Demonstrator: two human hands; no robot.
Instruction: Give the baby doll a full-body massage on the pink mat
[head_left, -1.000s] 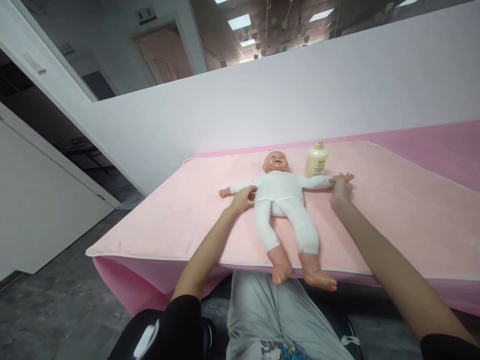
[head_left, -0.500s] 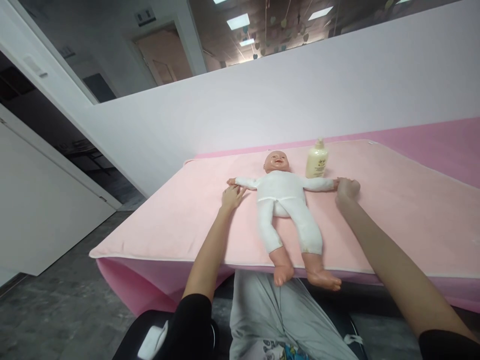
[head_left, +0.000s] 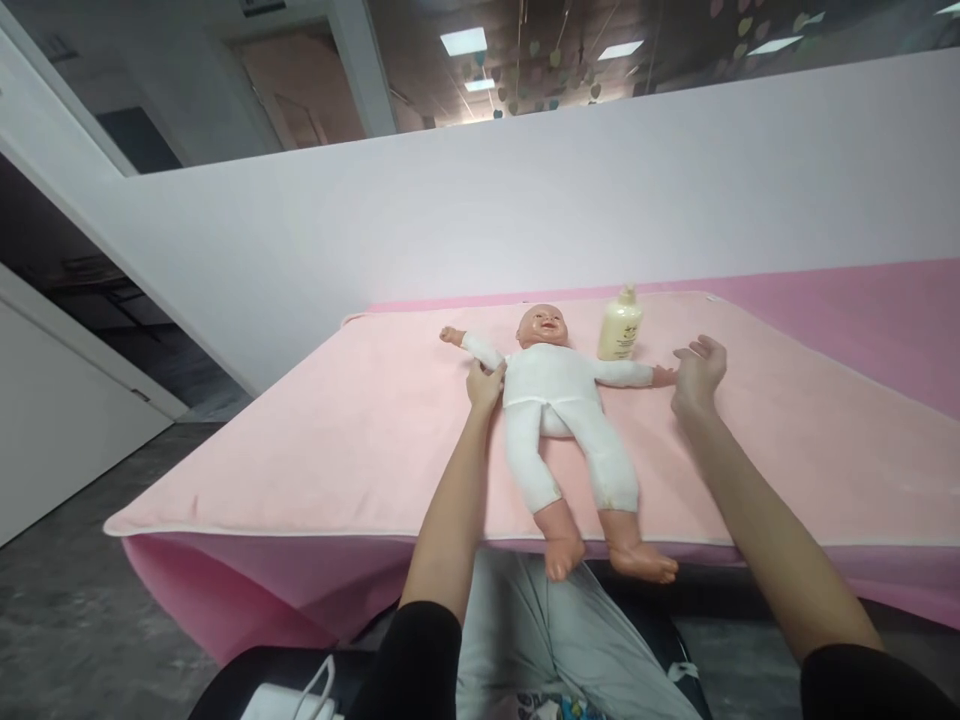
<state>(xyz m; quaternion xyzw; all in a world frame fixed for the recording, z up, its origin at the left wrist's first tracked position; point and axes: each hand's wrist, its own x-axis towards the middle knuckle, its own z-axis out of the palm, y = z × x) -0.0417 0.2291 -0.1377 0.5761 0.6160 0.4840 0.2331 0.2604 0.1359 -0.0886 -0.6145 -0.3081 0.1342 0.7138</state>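
Observation:
A baby doll [head_left: 553, 375] in a white fabric body lies on its back on a pink cover, its feet over the front edge. My left hand [head_left: 486, 384] has closed around the doll's upper arm near the shoulder; that forearm sticks up and outward past my fingers. Just beyond the doll's other hand [head_left: 664, 376] is my right hand [head_left: 700, 376], held with loosely bent fingers apart and nothing in them. A pale yellow pump bottle [head_left: 620, 325] stands upright beside the doll's head.
The pink cover [head_left: 300, 430] lies over a table against a white half wall [head_left: 480, 220] with glass above. A white object with a cable [head_left: 289, 703] rests on a black seat at lower left. A white door [head_left: 67, 400] stands at the left.
My left hand has moved from the doll's hand in to its upper arm, and that arm now angles up. My right hand has let go of the doll's other hand. The view has shifted slightly.

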